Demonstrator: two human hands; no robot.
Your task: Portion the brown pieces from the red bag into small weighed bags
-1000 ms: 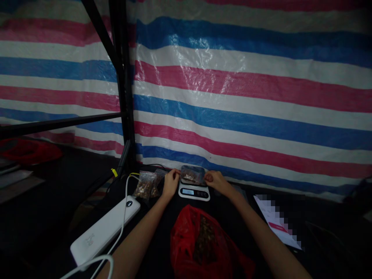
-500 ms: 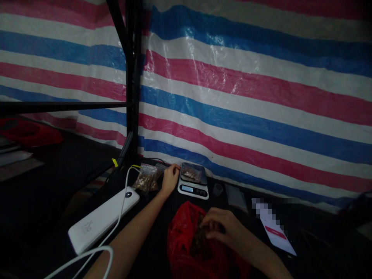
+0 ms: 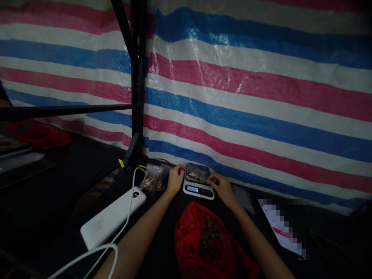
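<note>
A small clear plastic bag (image 3: 195, 174) with brownish metallic-looking pieces lies on the dark plate of a white digital scale (image 3: 199, 192), whose display is lit. My left hand (image 3: 174, 180) is at the scale's left edge, fingers closed together with the tips beside the bag; what they grip, if anything, is hidden. From the right, my right hand (image 3: 222, 188) reaches to the scale's edge, thumb and fingers pinched at the bag's right side. I cannot make out what is in that pinch. Nearer me, an opened red plastic bag (image 3: 188, 232) holds many small brown pieces (image 3: 209, 238).
Filled clear bags (image 3: 152, 177) lie left of the scale. A white power bank (image 3: 110, 221) with a white cable (image 3: 127, 209) is at the left. Flat clear bags (image 3: 244, 197) and a phone (image 3: 280, 228) lie right. Striped sheeting (image 3: 247, 100) hangs behind, beside a black post (image 3: 138, 85).
My right hand has left the red bag and moved up and forward to the scale's right side. My left hand stays by the scale. The view has shifted slightly.
</note>
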